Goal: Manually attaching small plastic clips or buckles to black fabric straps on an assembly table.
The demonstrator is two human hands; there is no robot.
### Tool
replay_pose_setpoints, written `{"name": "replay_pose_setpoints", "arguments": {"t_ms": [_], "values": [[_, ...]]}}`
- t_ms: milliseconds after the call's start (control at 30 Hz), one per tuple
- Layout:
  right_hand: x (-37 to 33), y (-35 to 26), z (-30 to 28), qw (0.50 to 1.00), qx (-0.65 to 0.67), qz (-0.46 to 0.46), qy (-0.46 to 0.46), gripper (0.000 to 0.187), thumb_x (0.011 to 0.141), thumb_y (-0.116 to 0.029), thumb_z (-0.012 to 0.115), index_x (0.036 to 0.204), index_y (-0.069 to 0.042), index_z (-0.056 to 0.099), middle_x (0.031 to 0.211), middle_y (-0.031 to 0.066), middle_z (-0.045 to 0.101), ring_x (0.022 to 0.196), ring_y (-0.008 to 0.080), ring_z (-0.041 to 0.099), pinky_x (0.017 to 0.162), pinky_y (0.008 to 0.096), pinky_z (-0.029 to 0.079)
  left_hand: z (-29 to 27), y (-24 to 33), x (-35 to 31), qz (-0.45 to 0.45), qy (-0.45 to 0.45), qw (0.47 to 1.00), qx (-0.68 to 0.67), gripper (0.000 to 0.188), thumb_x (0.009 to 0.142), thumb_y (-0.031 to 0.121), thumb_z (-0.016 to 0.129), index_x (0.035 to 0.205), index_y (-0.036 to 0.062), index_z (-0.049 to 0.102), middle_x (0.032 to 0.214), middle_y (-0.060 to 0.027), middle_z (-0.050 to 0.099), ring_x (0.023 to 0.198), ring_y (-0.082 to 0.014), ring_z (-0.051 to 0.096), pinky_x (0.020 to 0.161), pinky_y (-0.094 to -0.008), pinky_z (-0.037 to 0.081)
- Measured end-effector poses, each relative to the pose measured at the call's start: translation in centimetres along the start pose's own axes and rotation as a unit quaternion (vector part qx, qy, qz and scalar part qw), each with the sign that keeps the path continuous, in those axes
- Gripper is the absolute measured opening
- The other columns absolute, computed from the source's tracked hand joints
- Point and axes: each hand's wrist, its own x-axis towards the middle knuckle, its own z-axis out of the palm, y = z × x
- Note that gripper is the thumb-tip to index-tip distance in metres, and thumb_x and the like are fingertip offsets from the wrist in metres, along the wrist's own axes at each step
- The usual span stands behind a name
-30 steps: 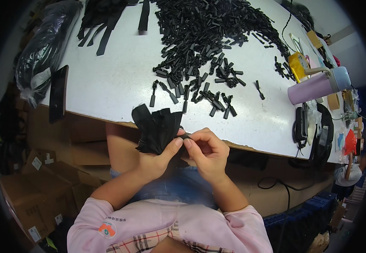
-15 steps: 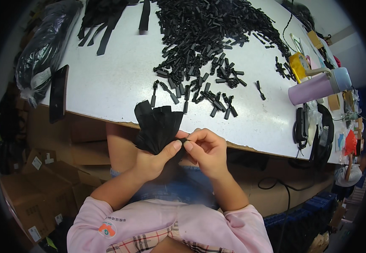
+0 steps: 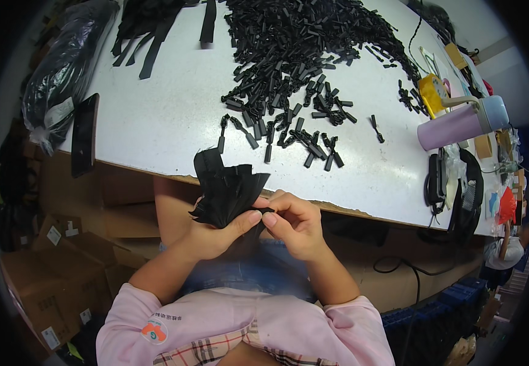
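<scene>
While the left hand (image 3: pixel 214 239) closes around the gathered base of a fanned bundle of black fabric strips (image 3: pixel 229 190), probably to keep them together, the right hand (image 3: pixel 299 227) pinches a small dark piece (image 3: pixel 267 211) just beside that grip, its kind hidden by the fingertips. Beyond the grip, black zipper pulls (image 3: pixel 289 58) lie heaped on the white table (image 3: pixel 155 128), seemingly within easy reach; the bundle hangs before its near edge.

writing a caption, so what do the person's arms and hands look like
The left hand and right hand wear no gloves, and no rings show on the fingers. The forearms are bare below short, pale pink sleeves.
</scene>
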Motion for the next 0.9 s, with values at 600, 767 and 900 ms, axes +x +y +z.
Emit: {"name": "replay_pose_setpoints", "arguments": {"t_ms": [600, 767, 900], "values": [[0.0, -1.0, 0.5, 0.984, -0.126, -0.100, 0.081, 0.011, 0.073, 0.004, 0.057, 0.084, 0.004, 0.055, 0.073, 0.0073, 0.054, 0.057, 0.0069, 0.048, 0.050, 0.0172, 0.038, 0.4, -2.0, -0.5, -0.023, 0.029, 0.999, -0.013, 0.019, 0.073, 0.004, 0.061, 0.092, 0.0016, 0.056, 0.077, -0.0005, 0.057, 0.069, -0.0052, 0.050, 0.062, -0.0189, 0.042], [0.3, -1.2, 0.0, 0.968, -0.215, -0.125, 0.034, 0.014, 0.071, 0.005, 0.059, 0.085, 0.005, 0.055, 0.074, 0.0077, 0.056, 0.056, 0.0061, 0.048, 0.049, 0.0174, 0.040, 1.1, -1.7, -0.1, 0.041, 0.063, 0.997, -0.015, 0.018, 0.073, 0.003, 0.061, 0.090, 0.0010, 0.056, 0.074, -0.0005, 0.057, 0.067, -0.0048, 0.050, 0.060, -0.0185, 0.041], [0.8, -1.3, 0.0, 0.916, -0.336, -0.217, 0.043, 0.017, 0.067, 0.005, 0.060, 0.084, 0.003, 0.056, 0.068, 0.0077, 0.056, 0.054, 0.0099, 0.051, 0.046, 0.0199, 0.040, 0.8, -1.4, 0.0, 0.042, 0.049, 0.997, 0.044, 0.017, 0.073, 0.003, 0.060, 0.090, 0.0004, 0.057, 0.074, -0.0008, 0.058, 0.067, -0.0043, 0.050, 0.060, -0.0189, 0.042]]}}
